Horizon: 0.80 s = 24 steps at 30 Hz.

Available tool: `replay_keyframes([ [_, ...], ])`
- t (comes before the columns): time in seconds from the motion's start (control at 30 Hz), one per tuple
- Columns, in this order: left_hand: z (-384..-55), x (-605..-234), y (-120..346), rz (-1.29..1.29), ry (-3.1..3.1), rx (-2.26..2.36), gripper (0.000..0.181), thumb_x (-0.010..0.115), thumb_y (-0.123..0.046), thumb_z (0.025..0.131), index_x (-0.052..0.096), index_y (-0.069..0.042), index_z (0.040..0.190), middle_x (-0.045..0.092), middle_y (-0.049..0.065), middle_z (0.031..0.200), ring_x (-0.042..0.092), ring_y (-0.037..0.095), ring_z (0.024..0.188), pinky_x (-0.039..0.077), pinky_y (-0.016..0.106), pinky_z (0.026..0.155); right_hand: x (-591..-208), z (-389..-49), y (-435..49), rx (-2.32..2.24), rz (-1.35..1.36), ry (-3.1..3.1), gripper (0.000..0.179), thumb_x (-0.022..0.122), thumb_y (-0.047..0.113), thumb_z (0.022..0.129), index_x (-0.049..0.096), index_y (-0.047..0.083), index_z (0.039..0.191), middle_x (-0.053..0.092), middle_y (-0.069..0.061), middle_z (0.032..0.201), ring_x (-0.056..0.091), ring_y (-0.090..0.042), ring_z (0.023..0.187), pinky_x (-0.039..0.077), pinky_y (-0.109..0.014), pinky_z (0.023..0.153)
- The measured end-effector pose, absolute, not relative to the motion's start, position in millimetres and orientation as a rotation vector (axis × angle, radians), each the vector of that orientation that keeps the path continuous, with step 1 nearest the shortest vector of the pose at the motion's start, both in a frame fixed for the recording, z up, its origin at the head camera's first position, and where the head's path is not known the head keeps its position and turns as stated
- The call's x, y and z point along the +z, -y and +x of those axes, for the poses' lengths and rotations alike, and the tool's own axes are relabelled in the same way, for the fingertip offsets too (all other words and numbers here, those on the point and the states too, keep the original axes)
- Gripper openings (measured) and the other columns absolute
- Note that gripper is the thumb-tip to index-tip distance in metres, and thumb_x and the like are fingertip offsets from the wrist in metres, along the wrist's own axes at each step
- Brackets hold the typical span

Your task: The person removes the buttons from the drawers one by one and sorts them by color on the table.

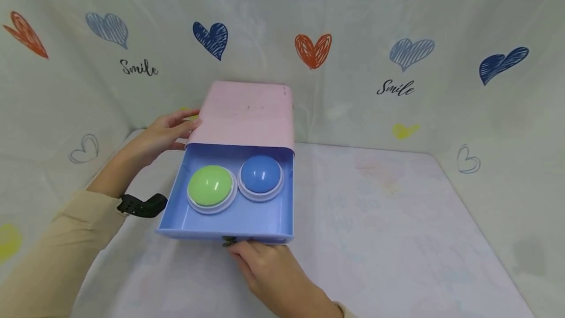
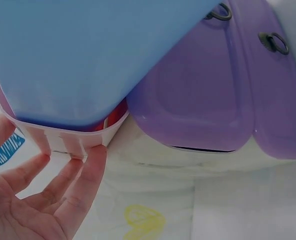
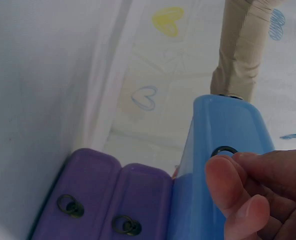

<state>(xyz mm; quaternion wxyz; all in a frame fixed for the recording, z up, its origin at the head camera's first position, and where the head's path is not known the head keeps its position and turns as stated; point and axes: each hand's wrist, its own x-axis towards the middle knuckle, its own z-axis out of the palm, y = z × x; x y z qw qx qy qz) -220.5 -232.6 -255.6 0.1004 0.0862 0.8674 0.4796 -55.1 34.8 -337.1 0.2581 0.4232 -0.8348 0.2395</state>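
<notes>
A blue drawer (image 1: pixel 258 220) is pulled well out of a pink casing (image 1: pixel 247 112) in the head view. Inside it lie a green domed push button (image 1: pixel 209 185) and a blue one (image 1: pixel 261 174), side by side on white bases. My left hand (image 1: pixel 165 134) rests its fingertips against the casing's left side. In the left wrist view those fingers (image 2: pixel 83 185) are spread and fairly straight along the casing wall. At the drawer's front, my right hand (image 1: pixel 273 271) pinches a dark ring pull (image 3: pixel 223 150) between thumb and finger; its palm side shows in the right wrist view.
Purple drawer fronts (image 2: pixel 193 95) with dark ring pulls (image 3: pixel 125 225) lie below the blue drawer. Something red (image 2: pixel 119 115) shows in the gap beside the drawer. A pale cloth (image 1: pixel 375 229) covers the table, and a heart-printed curtain (image 1: pixel 265 9) stands behind.
</notes>
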Motion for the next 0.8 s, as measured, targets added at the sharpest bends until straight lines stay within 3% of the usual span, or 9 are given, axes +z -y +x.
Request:
replay_keyframes([
  [0.3, -220, -254, 232, 0.257, -2.553, 1.417, 0.064, 0.040, -0.044, 0.097, 0.018, -0.014, 0.150, 0.038, 0.021, 0.142, 0.049, 0.025, 0.115, 0.048, 0.022, 0.081, -305, -53, -60, 0.880, 1.386, 2.109, 0.012, 0.058, 0.011, 0.091, 0.067, 0.012, 0.098, 0.069, 0.007, 0.088, 0.060, 0.004, 0.074, 0.044, -0.005, 0.074],
  [0.53, -219, -254, 232, 0.244, -2.573, 1.405, 0.064, 0.040, -0.046, 0.096, 0.020, -0.016, 0.149, 0.039, 0.019, 0.141, 0.048, 0.028, 0.117, 0.048, 0.031, 0.088, -288, -67, -77, 1.002, 1.380, 1.948, 0.016, 0.052, 0.012, 0.094, 0.067, 0.008, 0.096, 0.060, 0.005, 0.073, 0.051, 0.000, 0.064, 0.040, -0.003, 0.064],
  [0.8, -218, -255, 231, 0.238, -2.574, 1.406, 0.066, 0.041, -0.048, 0.096, 0.020, -0.016, 0.149, 0.039, 0.019, 0.142, 0.047, 0.032, 0.119, 0.045, 0.044, 0.095, -285, -96, -85, 1.021, 1.309, 1.951, 0.013, 0.058, 0.015, 0.092, 0.067, 0.007, 0.093, 0.060, 0.001, 0.084, 0.052, -0.011, 0.081, 0.044, -0.016, 0.074],
])
